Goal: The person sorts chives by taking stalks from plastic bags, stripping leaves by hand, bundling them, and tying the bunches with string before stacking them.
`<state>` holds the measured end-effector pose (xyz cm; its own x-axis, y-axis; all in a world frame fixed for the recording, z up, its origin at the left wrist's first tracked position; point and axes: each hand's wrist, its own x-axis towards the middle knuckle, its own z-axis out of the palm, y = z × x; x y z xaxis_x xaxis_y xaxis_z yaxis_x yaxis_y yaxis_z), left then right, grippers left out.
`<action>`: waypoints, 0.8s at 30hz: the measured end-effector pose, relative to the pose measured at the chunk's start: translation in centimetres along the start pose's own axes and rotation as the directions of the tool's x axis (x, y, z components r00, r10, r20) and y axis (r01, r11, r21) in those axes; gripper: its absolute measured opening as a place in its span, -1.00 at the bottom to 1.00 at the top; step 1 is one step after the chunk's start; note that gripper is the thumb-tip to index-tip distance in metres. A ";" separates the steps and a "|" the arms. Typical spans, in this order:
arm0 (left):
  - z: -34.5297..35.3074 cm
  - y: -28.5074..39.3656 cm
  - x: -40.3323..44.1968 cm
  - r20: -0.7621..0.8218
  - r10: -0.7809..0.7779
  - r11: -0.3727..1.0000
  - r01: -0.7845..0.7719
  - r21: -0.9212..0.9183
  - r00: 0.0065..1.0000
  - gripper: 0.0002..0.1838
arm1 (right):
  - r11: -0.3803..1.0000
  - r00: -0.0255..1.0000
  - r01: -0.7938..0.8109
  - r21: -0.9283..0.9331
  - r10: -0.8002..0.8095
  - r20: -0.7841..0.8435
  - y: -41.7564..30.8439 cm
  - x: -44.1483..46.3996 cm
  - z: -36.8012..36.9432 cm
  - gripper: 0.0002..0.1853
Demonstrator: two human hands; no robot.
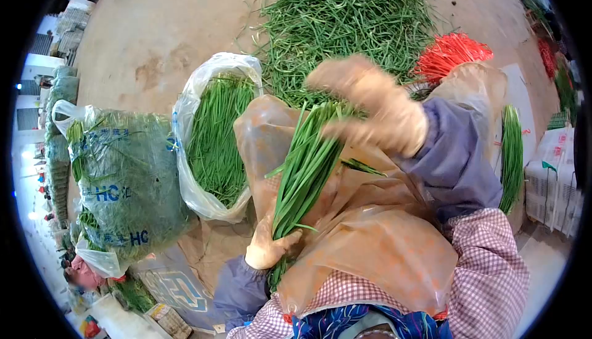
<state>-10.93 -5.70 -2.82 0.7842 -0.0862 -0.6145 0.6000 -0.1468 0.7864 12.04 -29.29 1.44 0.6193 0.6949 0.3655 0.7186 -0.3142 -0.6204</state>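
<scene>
My left hand (pixel 269 244), at the lower middle, is closed around the lower end of a bunch of garlic chives (pixel 308 166). The bunch slants up and to the right across my lap, over a translucent tan plastic apron (pixel 382 240). My right hand (pixel 373 107) is smeared by motion beside the upper end of the bunch. Its fingers and thumb look apart, and I see nothing held between them. A few short loose leaves (pixel 364 166) lie on the apron below it.
Ahead lies a large heap of loose chives (pixel 345 24), with red ties (pixel 453 55) at its right. An open white plastic bag (pixel 185 172) of chives stands left of my knee, beside a filled clear bag (pixel 129 178). Another chive bundle (pixel 511 160) and a white crate (pixel 552 181) are at right.
</scene>
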 end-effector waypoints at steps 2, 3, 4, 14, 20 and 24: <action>0.4 0.8 0.3 -0.022 0.083 0.988 -0.080 0.136 0.996 -0.25 | 0.970 0.951 0.213 -0.116 -0.179 0.252 -1.7 0.5 1.9 -0.53; 0.4 1.0 0.3 -0.024 0.138 0.970 -0.130 0.207 0.990 -0.22 | 0.957 0.915 0.278 -0.079 -0.239 0.324 -1.3 0.2 3.6 -0.57; 0.3 1.1 0.3 -0.027 0.192 0.945 -0.177 0.276 0.981 -0.19 | 0.957 0.914 0.276 -0.087 -0.234 0.330 -0.9 -0.1 4.5 -0.68; -0.7 0.4 0.8 -0.115 0.651 0.544 -0.356 0.760 0.750 0.00 | 0.421 0.846 -0.094 0.902 0.511 -0.150 6.9 -3.5 -4.8 -0.69; 1.2 -0.8 1.1 -0.200 0.681 0.509 -0.259 0.821 0.704 -0.03 | 0.742 0.771 -0.599 0.302 0.636 -0.033 5.2 -8.7 -1.9 -0.26; 1.7 -1.0 1.3 -0.225 0.718 0.495 -0.255 0.831 0.658 -0.07 | -0.112 0.643 -0.494 0.862 0.621 0.449 3.7 -12.3 3.7 -0.18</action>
<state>-10.82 -7.32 -4.52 0.9828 0.0599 0.1745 -0.0347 -0.8691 0.4934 5.87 -36.63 -7.91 0.7021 0.5421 -0.4618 -0.6593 0.2499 -0.7091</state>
